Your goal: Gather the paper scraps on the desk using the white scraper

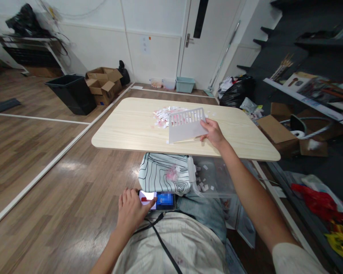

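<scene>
- Pale wood-grain table (125,129) fills the middle of the view, with a heap of white and pink paper scraps (164,114) lying on it toward 12 o'clock.
- The right hand (213,131) reaches out at 1 o'clock and pinches the right edge of a white slotted scraper (185,125), fingers closed on it; its lower edge seems to rest on the table, though that is hard to tell.
- The scraper stands just at 6 o'clock of the scraps, its slotted top touching the heap.
- The left hand (131,211) sits low at 7 o'clock, wrapped around a phone (160,200) with a lit screen, thumb on top.
- Under the table lie a striped cloth bag (160,173) and a clear plastic bin (211,179) holding a few scraps.
- A black bin (71,93) and cardboard boxes (103,85) stand at 10 o'clock.
</scene>
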`<state>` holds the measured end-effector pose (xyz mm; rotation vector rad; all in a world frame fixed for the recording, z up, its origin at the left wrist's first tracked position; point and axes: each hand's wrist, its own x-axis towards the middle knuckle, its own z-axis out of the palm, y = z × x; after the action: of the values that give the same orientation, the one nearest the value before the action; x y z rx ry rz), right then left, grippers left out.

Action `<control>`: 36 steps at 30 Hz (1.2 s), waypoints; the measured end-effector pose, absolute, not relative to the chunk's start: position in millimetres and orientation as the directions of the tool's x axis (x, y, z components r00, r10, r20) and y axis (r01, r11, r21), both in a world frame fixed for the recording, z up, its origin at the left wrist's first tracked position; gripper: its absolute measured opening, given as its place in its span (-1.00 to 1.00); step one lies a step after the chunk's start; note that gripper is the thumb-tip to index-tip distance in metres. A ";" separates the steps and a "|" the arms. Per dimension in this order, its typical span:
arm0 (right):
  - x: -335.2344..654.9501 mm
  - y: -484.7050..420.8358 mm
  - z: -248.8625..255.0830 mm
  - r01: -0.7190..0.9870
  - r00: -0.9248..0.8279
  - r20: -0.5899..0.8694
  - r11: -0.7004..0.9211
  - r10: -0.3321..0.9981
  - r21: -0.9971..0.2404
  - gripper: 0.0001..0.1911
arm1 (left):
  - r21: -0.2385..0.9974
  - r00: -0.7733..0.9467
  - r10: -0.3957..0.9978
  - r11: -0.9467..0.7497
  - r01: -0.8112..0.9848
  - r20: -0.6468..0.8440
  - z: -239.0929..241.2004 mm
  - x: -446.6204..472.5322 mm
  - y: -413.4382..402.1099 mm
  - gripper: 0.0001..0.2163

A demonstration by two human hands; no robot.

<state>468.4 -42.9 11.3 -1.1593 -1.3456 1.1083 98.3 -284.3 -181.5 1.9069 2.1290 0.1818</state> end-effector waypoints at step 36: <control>467.1 -45.7 15.1 0.066 -0.015 0.082 0.082 0.997 -0.994 -0.40 | 0.830 0.319 0.883 0.127 0.543 -0.344 -163.7 -11.7 -237.4 -0.16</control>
<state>467.1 -45.7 15.1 -1.1904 -1.3045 1.1250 -11.7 -237.4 -163.7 1.5431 1.3491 0.4095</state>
